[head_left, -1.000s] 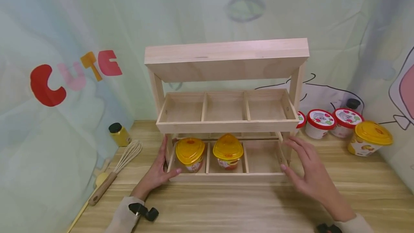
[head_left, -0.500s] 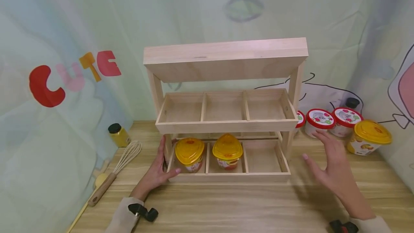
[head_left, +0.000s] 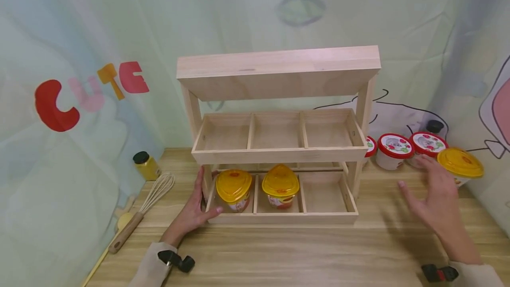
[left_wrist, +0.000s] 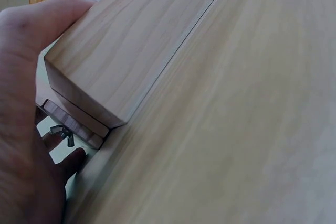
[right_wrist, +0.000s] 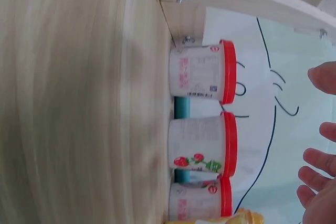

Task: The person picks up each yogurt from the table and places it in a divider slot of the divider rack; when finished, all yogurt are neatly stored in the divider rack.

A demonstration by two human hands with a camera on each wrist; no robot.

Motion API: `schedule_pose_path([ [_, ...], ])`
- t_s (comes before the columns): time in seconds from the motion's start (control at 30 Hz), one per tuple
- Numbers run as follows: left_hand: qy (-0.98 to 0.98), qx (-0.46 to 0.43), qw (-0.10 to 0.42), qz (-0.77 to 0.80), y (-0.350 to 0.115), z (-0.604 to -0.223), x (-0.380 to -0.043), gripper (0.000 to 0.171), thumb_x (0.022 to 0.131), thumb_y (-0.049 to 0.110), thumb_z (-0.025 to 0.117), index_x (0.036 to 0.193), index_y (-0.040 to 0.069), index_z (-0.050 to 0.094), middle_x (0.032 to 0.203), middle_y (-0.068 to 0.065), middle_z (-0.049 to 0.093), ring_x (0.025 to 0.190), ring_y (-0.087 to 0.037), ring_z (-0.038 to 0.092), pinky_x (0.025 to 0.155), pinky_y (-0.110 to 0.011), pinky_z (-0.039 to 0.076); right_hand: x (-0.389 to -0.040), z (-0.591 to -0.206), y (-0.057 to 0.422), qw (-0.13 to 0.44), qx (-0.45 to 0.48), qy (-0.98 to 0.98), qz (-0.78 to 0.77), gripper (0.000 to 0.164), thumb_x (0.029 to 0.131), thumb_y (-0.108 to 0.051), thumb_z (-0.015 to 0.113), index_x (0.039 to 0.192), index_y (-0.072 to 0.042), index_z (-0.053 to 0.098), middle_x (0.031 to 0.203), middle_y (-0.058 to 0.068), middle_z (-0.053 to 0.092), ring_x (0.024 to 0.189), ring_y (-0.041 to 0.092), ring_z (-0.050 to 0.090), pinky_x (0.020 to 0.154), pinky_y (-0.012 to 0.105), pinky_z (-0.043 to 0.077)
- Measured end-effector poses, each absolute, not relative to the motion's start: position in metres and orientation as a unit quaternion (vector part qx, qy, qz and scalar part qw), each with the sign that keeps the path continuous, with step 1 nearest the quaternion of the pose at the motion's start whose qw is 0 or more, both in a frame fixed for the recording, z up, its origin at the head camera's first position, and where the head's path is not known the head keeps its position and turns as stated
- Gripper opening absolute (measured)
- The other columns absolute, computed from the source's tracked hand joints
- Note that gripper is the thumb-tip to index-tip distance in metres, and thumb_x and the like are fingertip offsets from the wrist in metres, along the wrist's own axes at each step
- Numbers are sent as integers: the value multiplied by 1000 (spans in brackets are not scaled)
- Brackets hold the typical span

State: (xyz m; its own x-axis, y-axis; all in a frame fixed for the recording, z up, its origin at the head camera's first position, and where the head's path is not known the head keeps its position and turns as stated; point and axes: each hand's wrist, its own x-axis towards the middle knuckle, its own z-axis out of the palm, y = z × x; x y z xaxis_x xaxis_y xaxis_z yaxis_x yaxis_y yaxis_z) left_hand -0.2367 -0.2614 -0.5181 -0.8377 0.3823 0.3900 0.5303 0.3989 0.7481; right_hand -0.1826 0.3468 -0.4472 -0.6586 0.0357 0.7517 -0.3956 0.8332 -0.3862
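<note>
A three-tier wooden display rack stands on the table. My left hand holds the lower tray's left front corner, thumb over the front edge and fingers along the side; in the left wrist view the thumb lies across the wooden corner. Two yellow-lidded cups sit in that tray, one in the left compartment and one in the middle. Over the table to the right, my right hand is open and holds nothing. Its fingertips overlap the near side of another yellow-lidded cup.
Behind my right hand stand several red-lidded tubs, including a nearer one and one farther right. A dark-capped bottle shows behind them. At left lie a whisk and a black-lidded yellow jar. Printed fabric surrounds the table.
My right hand has left the rack's right side and moved rightward to the yellow-lidded cup by the red-lidded tubs. The left hand stays on the rack's corner.
</note>
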Motion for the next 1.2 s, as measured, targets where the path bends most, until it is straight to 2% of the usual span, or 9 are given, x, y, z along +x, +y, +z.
schedule_pose_path([
  [0.2, -835, -272, 79, -472, -261, -517, -236, 138, 83, 13, 89, 171, 18, -17, 173, -32, 24, 158, -63, 23, 118, -89, 14, -181, -449, 359, 402, 84, -871, 271, 68, 93, -38, 74, 143, 7, 57, 146, 36, 57, 136, 59, 47, 129, 65, 25],
  [0.43, -839, -251, 63, -478, -261, -516, -234, 139, 83, 12, 89, 172, 22, -17, 175, -33, 19, 159, -65, 17, 119, -88, 14, -182, -450, 372, 404, 30, -883, 235, 81, 100, -56, 60, 144, 11, 52, 144, 42, 53, 132, 61, 45, 125, 72, 28],
  [0.63, -839, -258, 69, -474, -261, -518, -235, 139, 82, 10, 88, 171, 20, -17, 174, -31, 24, 157, -64, 22, 118, -87, 15, -188, -447, 382, 395, 5, -892, 220, 91, 101, -67, 50, 146, 12, 47, 142, 44, 50, 128, 61, 42, 117, 77, 28],
  [0.73, -839, -256, 69, -476, -261, -517, -235, 138, 82, 10, 88, 172, 20, -17, 175, -28, 26, 158, -59, 24, 120, -84, 16, -193, -444, 387, 405, 7, -889, 213, 102, 99, -77, 43, 145, 13, 46, 141, 46, 49, 129, 62, 42, 116, 77, 28],
  [0.8, -838, -254, 67, -479, -261, -516, -234, 138, 83, 10, 88, 172, 20, -17, 175, -27, 26, 161, -50, 25, 121, -83, 16, -197, -441, 391, 415, 9, -884, 214, 108, 97, -82, 41, 143, 15, 47, 139, 47, 49, 129, 64, 42, 115, 78, 27],
  [0.9, -838, -252, 66, -479, -261, -516, -234, 138, 83, 10, 88, 172, 20, -17, 176, -26, 26, 162, -46, 24, 123, -78, 17, -200, -437, 397, 403, -11, -890, 214, 101, 98, -75, 44, 144, 15, 46, 142, 47, 47, 132, 65, 39, 115, 79, 27],
  [0.97, -837, -256, 67, -479, -261, -517, -234, 138, 83, 9, 88, 172, 20, -17, 175, -28, 24, 162, -50, 23, 123, -80, 16, -202, -435, 401, 377, -38, -901, 210, 91, 100, -64, 48, 147, 14, 43, 146, 47, 44, 135, 65, 37, 114, 80, 26],
  [1.03, -837, -259, 68, -478, -261, -517, -234, 138, 83, 9, 89, 171, 19, -17, 175, -30, 23, 159, -59, 22, 122, -82, 15, -203, -434, 404, 339, -70, -915, 207, 82, 100, -51, 52, 151, 12, 39, 151, 46, 40, 139, 65, 34, 118, 79, 23],
  [1.2, -835, -267, 73, -475, -261, -518, -236, 139, 82, 7, 89, 171, 18, -17, 174, -33, 23, 157, -63, 22, 118, -87, 15, -203, -436, 415, 272, -117, -934, 199, 78, 102, -40, 52, 157, 12, 31, 158, 45, 33, 144, 65, 29, 123, 79, 18],
])
